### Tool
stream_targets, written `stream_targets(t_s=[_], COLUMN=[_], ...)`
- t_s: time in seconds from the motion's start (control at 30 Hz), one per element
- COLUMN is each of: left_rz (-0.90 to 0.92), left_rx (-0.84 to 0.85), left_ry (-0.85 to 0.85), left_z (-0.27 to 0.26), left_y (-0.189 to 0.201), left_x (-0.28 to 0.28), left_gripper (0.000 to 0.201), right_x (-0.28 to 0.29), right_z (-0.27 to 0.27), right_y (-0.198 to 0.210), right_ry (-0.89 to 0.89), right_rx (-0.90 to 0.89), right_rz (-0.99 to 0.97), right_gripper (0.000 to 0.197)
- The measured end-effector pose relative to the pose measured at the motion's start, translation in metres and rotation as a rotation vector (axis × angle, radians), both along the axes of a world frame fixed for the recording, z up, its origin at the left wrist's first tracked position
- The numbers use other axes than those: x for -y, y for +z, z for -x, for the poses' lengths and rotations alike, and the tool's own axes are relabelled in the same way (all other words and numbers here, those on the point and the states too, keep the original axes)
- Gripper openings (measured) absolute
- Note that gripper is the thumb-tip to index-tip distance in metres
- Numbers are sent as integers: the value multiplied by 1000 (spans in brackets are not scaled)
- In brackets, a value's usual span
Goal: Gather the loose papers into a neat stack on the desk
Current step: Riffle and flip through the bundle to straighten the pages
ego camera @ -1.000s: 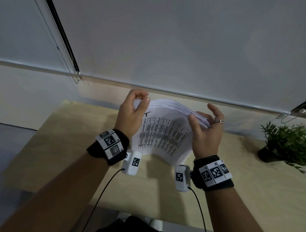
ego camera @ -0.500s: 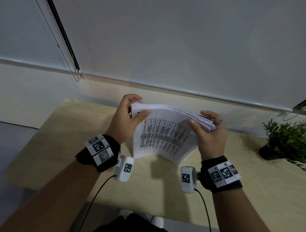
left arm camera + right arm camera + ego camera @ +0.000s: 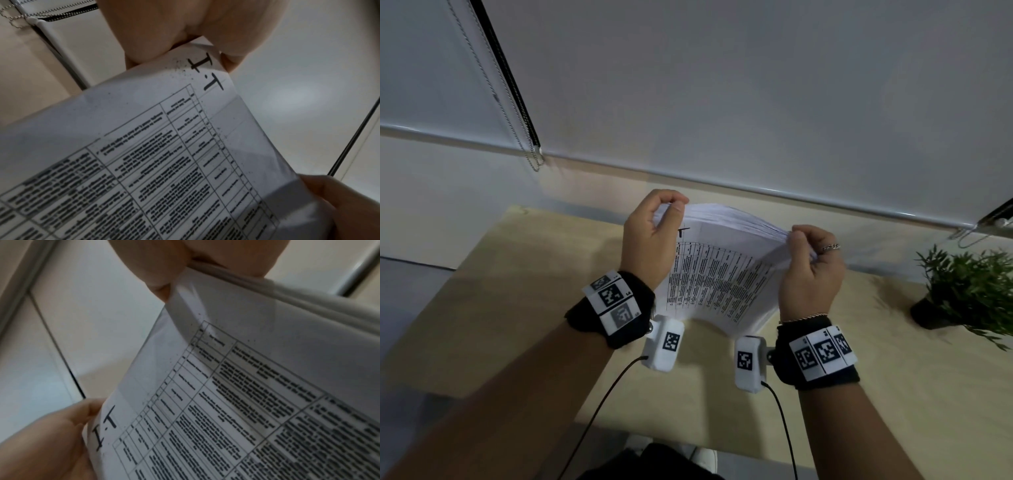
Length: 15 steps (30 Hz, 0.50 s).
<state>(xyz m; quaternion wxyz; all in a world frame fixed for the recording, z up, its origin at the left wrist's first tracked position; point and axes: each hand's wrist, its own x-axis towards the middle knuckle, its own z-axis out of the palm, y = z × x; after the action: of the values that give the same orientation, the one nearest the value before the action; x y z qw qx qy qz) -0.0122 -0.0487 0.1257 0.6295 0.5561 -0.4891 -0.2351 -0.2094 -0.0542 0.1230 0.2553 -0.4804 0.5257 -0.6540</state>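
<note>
From the head view, a thick stack of papers [image 3: 722,274] is held up in the air above the pale wooden bench [image 3: 517,308], tilted so its printed face looks toward the person. The left hand [image 3: 650,243] grips the stack's upper left corner, thumb and curled fingers pinching the sheets; the right hand [image 3: 810,270] clamps the upper right corner the same way, a metal ring [image 3: 831,247] on one finger. The sheets bow slightly and fan at the top edge into thin layered lines. Each wrist wears a black fabric band with square black-and-white markers and a small white boxy camera. A potted plant [image 3: 969,291] with thin green leaves stands on the bench far right. A smooth grey roller blind [image 3: 756,85] with a bead chain hangs behind.

In the left wrist view, the top sheet [image 3: 164,162] shows a printed table with blurred text and a handwritten "I.T"; fingertips [image 3: 232,63] close on its corner.

In the right wrist view, the same sheet [image 3: 246,402] curls where the fingers [image 3: 160,272] pinch it, the stacked edges [image 3: 287,288] forming a soft grey ridge.
</note>
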Motion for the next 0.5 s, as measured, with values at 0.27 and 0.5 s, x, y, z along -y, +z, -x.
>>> stream_targets(t_s=[0.27, 0.5], left_rz=[-22, -48], left_rx=[-31, -74], left_ry=[35, 57], left_z=[3, 4], left_y=[4, 4], left_x=[5, 9], left_gripper=[11, 12], right_x=[1, 3], right_z=[-3, -4], right_y=[-2, 1], right_ry=[-51, -27], right_rx=[-6, -36], right_rz=[-13, 4], right_gripper=[11, 17])
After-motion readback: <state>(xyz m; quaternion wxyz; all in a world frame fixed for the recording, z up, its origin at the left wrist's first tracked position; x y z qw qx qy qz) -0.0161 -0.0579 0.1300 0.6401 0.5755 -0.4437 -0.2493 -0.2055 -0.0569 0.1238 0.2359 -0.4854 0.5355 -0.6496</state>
